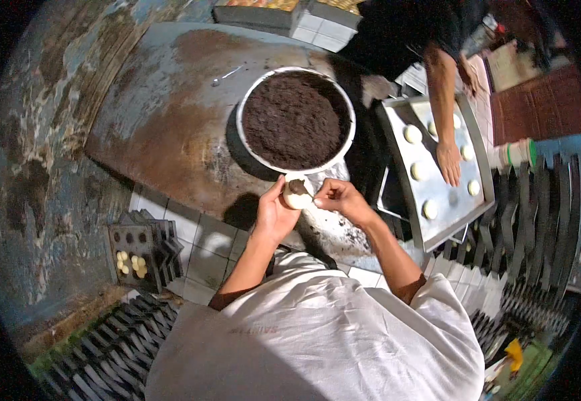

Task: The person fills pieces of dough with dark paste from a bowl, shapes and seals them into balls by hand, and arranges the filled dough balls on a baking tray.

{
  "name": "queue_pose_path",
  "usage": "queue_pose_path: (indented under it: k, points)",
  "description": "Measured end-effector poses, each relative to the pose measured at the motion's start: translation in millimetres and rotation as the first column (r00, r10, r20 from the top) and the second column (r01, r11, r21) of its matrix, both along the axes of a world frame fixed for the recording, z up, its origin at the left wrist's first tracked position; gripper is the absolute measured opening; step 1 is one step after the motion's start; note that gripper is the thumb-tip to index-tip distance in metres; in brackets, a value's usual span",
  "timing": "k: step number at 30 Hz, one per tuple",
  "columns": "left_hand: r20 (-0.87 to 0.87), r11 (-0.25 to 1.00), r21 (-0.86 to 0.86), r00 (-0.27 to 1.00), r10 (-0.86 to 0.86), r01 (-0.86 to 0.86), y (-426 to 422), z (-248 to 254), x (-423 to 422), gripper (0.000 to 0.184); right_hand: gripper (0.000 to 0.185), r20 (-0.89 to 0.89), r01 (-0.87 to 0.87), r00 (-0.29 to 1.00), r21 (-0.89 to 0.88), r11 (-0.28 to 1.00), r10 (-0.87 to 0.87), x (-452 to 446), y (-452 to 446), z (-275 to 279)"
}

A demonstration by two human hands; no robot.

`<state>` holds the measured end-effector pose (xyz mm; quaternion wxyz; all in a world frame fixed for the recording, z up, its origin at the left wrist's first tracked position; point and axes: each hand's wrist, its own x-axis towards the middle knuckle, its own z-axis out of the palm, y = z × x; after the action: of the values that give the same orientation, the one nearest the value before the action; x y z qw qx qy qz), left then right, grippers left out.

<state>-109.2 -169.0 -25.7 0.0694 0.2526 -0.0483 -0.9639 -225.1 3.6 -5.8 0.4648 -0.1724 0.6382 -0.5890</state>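
Observation:
A flattened piece of pale dough [298, 200] rests in my left hand [272, 217], whose fingers curl round it from the left and below. On top of the dough sits a dark lump of filling [297, 186]. My right hand [345, 202] is closed, its thumb and finger pinching the dough's right edge. Just beyond both hands stands a round white bowl [240, 127], full of dark, crumbly filling [296, 119].
To the right, a co-worker's hand [448, 164] presses flat over a metal tray [452, 200] with several dough rounds [418, 171]. A spoon [216, 82] lies on the worn table [163, 113]. Stacked dark trays [129, 248] stand at lower left.

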Motion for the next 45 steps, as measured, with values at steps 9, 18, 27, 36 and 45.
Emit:
queue_pose_path:
  k: [9, 18, 27, 36, 45]
  points:
    - [-0.077, 0.979, -0.109, 0.981, -0.179, 0.170, 116.2, 27.1, -3.5, 0.040, 0.010, -0.082, 0.518, 0.852, -0.004, 0.855, -0.517, 114.8, 222.1, -132.6]
    - [-0.106, 0.907, -0.109, 0.902, -0.419, 0.408, 215.8, 37.7, 24.8, 0.066, 0.048, -0.479, 0.691, 0.629, -0.016, 0.723, -0.612, 106.3, 243.6, -97.6]
    - [0.243, 0.538, -0.586, 0.765, -0.597, 0.606, 209.7, 30.4, 43.1, 0.055, 0.070, -0.284, 0.346, 0.889, -0.099, 0.933, -0.360, 121.2, 242.9, 10.4]
    - [0.286, 0.192, -0.893, 0.843, -0.456, 0.407, 191.6, 74.9, 58.3, 0.069, 0.060, -0.843, 0.328, 0.507, -0.003, 0.945, -0.179, 135.6, 215.1, 40.3]
    - [-0.054, 0.567, -0.824, 0.996, -0.078, 0.000, 152.4, 85.4, 71.2, 0.028, 0.047, -0.871, 0.263, 0.438, -0.113, 0.958, -0.223, 145.0, 145.4, 79.2]
